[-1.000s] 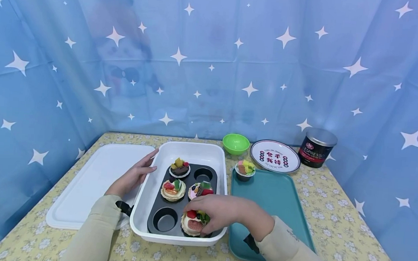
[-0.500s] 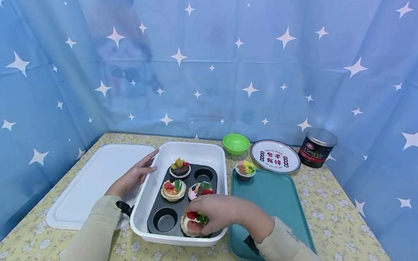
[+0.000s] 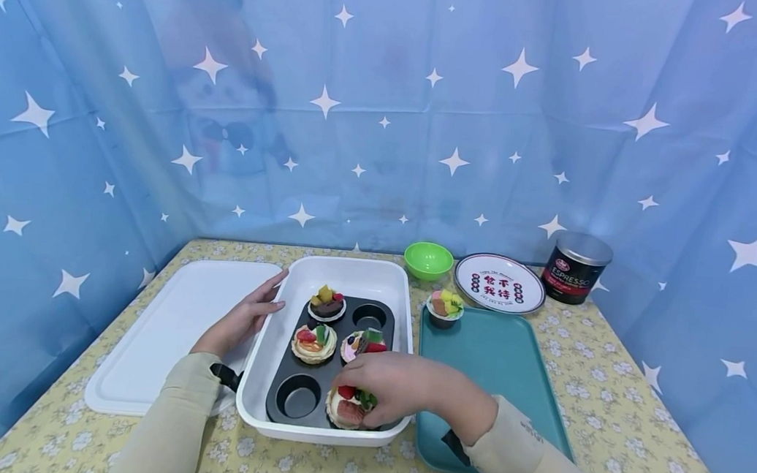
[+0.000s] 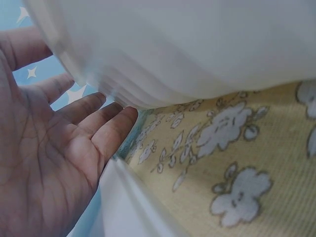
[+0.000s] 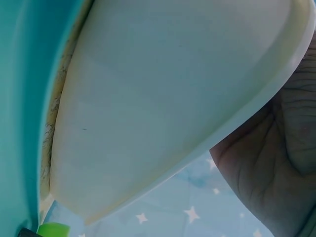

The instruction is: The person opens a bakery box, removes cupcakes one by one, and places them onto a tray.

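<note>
inside the white basin (image 3: 318, 435), a dark muffin pan (image 3: 327, 376) holds 4 pastries. at the basin's near right, the right hand (image 3: 391, 385) has thumb and fingers curled around the fruit tart (image 3: 344, 410), thumb on its near side; from where i stand the far fingertips are hidden. the tart sits at the pan's front right cup. against the basin's left wall rests the left hand (image 3: 250, 315), fingers extended and slightly apart, touching the outside.

the other 3 pastries sit deeper in the basin: a chocolate tart (image 3: 327, 306) at back left, a cream tart (image 3: 314, 344) in front of it, and a pink tart (image 3: 354, 346) partly behind the right hand.

left of the basin lies a white board (image 3: 167, 339); right of it, a teal tray (image 3: 497, 377), with a fruit cup (image 3: 444, 307) at the corner nearest the basin's far end. beyond the basin's back right corner come a green bowl (image 3: 428, 262), a lettered plate (image 3: 499, 283) and an espresso tin (image 3: 575, 268).
</note>
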`<state>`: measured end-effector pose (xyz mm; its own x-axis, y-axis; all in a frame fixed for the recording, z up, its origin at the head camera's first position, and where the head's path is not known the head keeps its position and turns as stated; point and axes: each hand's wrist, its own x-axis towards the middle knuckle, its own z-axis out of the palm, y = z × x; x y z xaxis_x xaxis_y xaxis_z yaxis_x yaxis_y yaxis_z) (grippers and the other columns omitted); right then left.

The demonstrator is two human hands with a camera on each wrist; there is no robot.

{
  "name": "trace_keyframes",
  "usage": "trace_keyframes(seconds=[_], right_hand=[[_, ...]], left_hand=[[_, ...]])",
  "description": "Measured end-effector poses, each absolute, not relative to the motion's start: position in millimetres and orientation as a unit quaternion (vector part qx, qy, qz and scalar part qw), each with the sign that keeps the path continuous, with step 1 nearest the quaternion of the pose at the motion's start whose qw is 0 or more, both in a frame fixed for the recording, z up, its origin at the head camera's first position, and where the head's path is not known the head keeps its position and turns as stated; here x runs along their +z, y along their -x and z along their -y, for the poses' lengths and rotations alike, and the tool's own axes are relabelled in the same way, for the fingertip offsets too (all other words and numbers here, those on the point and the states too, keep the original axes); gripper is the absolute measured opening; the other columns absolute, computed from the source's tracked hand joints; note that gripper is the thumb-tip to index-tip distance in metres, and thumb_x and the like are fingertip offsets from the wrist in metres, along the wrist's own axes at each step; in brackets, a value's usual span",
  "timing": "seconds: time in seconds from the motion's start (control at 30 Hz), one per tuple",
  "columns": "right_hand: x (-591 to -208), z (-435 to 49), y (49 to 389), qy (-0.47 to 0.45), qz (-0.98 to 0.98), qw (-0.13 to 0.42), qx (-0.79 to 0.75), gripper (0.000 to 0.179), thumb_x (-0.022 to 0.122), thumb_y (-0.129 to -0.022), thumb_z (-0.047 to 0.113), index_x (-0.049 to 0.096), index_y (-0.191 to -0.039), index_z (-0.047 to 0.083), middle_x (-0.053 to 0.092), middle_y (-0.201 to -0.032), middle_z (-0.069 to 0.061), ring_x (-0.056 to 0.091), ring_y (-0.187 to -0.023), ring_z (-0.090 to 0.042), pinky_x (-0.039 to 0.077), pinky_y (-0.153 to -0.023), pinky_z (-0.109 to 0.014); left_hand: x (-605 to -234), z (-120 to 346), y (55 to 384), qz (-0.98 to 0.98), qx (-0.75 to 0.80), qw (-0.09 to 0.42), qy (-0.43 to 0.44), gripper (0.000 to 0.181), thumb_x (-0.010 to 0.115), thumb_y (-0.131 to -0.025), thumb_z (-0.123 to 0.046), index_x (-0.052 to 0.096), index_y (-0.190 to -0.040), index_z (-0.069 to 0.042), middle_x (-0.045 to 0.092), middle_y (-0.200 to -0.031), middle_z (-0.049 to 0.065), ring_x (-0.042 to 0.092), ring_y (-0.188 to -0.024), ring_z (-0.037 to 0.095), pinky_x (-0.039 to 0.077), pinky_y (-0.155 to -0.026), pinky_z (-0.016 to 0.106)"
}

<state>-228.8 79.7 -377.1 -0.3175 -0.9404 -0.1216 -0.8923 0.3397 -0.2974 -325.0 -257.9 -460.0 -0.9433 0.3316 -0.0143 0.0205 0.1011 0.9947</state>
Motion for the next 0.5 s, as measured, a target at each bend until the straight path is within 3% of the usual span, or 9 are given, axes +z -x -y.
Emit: trace_keyframes(seconds=[0.5], right_hand=[[-360, -92, 229, 0.573, -0.802, 0.090, -0.144, 0.056, 0.076, -0.092, 0.028, 0.054, -0.142, 0.017, 0.055, -0.139, 0.002, 0.050, -0.127, -0.009, 0.039, -0.103, -0.019]], left_hand=[[-461, 258, 326, -0.735, 0.657, 0.119, -0.120, 0.072, 0.055, -0.103, -0.021, 0.016, -0.163, -0.031, 0.023, -0.164, 0.018, 0.036, -0.044, 0.011, 0.043, -0.054, 0.024]])
